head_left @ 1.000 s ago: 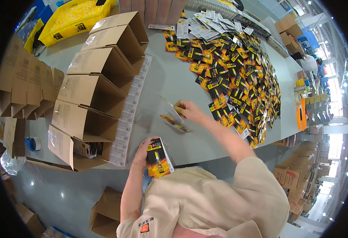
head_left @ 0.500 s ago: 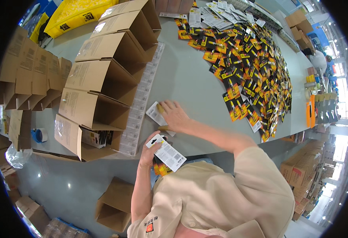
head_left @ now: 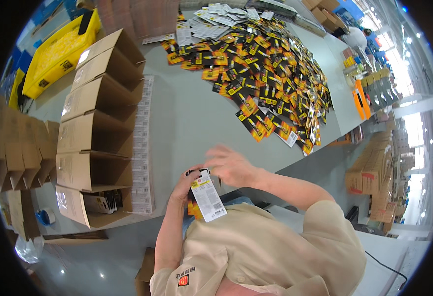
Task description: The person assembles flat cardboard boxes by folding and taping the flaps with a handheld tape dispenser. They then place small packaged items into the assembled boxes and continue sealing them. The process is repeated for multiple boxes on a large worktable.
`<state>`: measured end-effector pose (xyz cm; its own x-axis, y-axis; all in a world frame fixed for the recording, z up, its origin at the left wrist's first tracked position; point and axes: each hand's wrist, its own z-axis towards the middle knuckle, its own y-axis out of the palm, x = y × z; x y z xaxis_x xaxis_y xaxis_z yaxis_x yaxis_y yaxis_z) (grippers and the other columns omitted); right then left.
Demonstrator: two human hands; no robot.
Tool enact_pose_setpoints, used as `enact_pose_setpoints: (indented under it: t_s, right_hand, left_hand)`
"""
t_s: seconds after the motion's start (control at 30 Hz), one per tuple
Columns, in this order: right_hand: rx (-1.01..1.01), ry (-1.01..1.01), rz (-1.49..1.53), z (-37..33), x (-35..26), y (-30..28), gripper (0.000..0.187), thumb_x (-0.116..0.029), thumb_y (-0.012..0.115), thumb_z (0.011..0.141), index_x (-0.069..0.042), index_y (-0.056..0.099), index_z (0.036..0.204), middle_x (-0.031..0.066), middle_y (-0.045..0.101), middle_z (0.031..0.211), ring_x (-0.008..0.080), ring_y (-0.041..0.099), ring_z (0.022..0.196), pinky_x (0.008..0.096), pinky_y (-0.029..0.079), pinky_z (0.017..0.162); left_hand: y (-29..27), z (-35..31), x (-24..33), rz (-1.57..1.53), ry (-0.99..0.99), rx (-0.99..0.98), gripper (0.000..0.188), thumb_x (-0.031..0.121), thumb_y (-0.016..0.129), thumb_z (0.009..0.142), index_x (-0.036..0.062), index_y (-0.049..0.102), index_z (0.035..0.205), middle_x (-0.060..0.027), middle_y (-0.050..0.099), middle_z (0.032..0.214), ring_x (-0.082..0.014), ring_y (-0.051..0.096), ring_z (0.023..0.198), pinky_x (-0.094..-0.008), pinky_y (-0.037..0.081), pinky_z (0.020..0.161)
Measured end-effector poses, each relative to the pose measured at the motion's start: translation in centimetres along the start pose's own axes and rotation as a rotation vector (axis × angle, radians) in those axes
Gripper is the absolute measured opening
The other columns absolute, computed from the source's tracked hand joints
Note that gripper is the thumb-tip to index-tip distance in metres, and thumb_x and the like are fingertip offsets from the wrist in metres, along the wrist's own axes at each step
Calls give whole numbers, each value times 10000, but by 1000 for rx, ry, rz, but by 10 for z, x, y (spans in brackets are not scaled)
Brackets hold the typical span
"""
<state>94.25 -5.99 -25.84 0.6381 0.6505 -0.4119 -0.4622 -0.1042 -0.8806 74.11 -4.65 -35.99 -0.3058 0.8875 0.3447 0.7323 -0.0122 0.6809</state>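
My left hand is closed around a small stack of blister-packed cards near the table's front edge. The top card shows its white printed back; orange and black fronts stick out underneath. Just right of the stack, my right hand is raised with its fingers stretched out, blurred by motion, and nothing shows in it. A large pile of black, orange and yellow blister cards spreads over the far right of the table. In the nearest open carton on the left stand several cards.
A row of open cardboard cartons runs along the left, beside a long strip of clear-wrapped white packs. Farther left are more cartons, a tape roll and a yellow bin. An orange object lies at the right edge.
My right hand has lifted off the table and moved toward the stack in my left hand. The cards that lay under it are gone from that spot. The whole view has shifted.
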Motion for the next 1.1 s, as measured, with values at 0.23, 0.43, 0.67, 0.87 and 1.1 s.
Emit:
enact_pose_setpoints:
  t_s: [0.23,0.43,0.67,0.87,1.1]
  right_hand:
    - [71,119,251,-27,6,9,474,-156,668,764,-36,615,1219,162,605,1212,328,577,1158,438,510,928]
    - [45,1123,-145,-109,160,-3,385,-296,667,910,-49,624,1203,171,678,1094,286,678,896,377,550,747]
    - [82,1008,1671,-110,61,48,246,-235,587,998,-34,654,1122,39,691,951,145,666,840,296,561,753]
    - [45,1411,1151,-105,35,32,363,-352,558,982,-7,600,1086,117,652,1055,260,628,997,374,515,881]
    - [-95,1198,237,-65,60,29,532,-506,603,922,-2,610,1093,232,676,1003,380,669,936,477,531,788]
  left_hand:
    - [33,34,4,270,67,-17,458,115,694,869,35,568,1302,-151,684,1123,-227,690,950,-354,585,845]
    - [24,43,-5,157,123,-97,393,145,661,908,41,588,1280,-166,674,1177,-252,689,979,-374,584,869]
    - [25,56,-2,180,51,-91,417,187,695,889,37,590,1264,-123,687,1067,-222,701,905,-390,598,825]
    - [36,37,2,246,159,-35,498,108,699,817,12,573,1289,-103,695,1081,-196,690,942,-323,564,862]
    - [14,8,3,196,164,33,449,58,639,836,13,595,1281,-169,679,1192,-241,680,1025,-353,548,924]
